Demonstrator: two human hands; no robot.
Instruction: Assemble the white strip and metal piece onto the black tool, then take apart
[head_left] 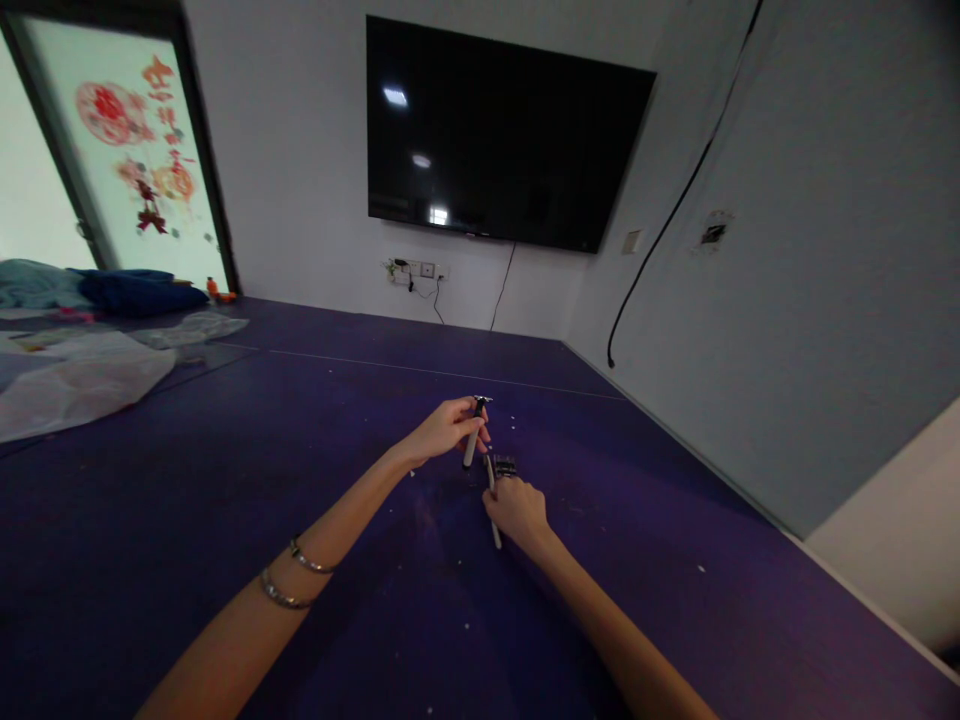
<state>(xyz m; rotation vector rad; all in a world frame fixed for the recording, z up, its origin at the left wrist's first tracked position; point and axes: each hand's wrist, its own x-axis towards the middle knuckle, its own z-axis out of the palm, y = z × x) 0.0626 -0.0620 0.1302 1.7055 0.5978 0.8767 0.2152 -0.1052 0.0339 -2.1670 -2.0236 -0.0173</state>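
My left hand [448,428] is closed on a razor-like tool [473,440] with a pale handle, a dark neck and a thin, shiny crosswise head. The tool stands nearly upright, its head at the top. Just below and to the right, my right hand [519,507] is wrapped round a slim pale stick [496,536], whose ends show above and below the fist. A small dark ridged piece [505,465] shows right beyond the knuckles; I cannot tell whether it is joined to the stick. Both hands are over the purple surface [337,600].
Small white bits are scattered over the surface. Clear plastic sheeting [90,380] and dark blue cloth [139,292] lie at the far left. A television [502,140] hangs on the far wall, above sockets. A black cable [667,215] dangles along the right wall.
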